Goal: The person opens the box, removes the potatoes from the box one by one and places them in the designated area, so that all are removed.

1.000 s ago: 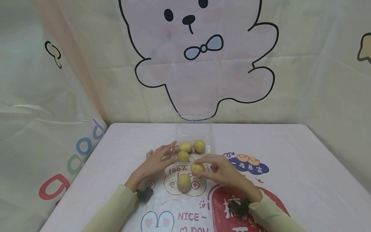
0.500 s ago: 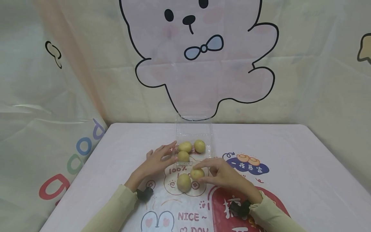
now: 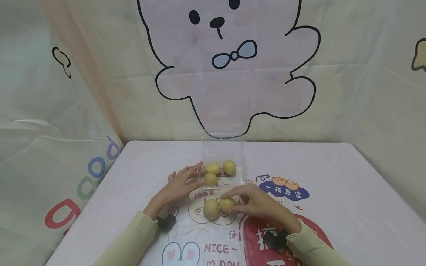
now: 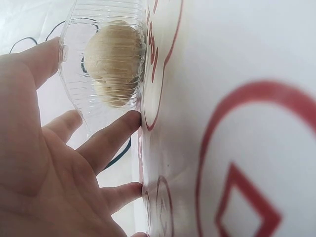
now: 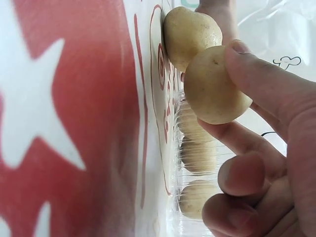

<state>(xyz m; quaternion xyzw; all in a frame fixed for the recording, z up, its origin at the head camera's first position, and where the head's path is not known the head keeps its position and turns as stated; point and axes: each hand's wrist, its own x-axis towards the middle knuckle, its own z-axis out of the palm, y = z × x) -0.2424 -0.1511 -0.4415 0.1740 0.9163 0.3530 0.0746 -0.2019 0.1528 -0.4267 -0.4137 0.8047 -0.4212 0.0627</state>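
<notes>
Between the thumb and index finger of my right hand point(image 3: 257, 201) is a small yellowish potato point(image 5: 212, 89), pinched close over the table. A second, larger potato point(image 3: 211, 210) lies just left of it on the tablecloth. Beyond them is a clear plastic clamshell box point(image 3: 240, 178) with three potatoes inside, among them a front-left potato point(image 3: 210, 179). My left hand point(image 3: 181, 187) has its fingers spread at the box's left side. In the left wrist view its thumb point(image 4: 47, 59) touches the box's rim, and other fingertips reach down to the cloth.
The box's transparent lid point(image 3: 223, 147) stands folded back toward the rear edge of the table. A printed white tablecloth point(image 3: 332, 192) covers the table. Behind it hangs a cloth backdrop point(image 3: 266, 92) with a cartoon bear.
My right hand has brought its potato a little nearer to me, from the box's front edge to beside the loose potato. The left hand and the box have stayed in place.
</notes>
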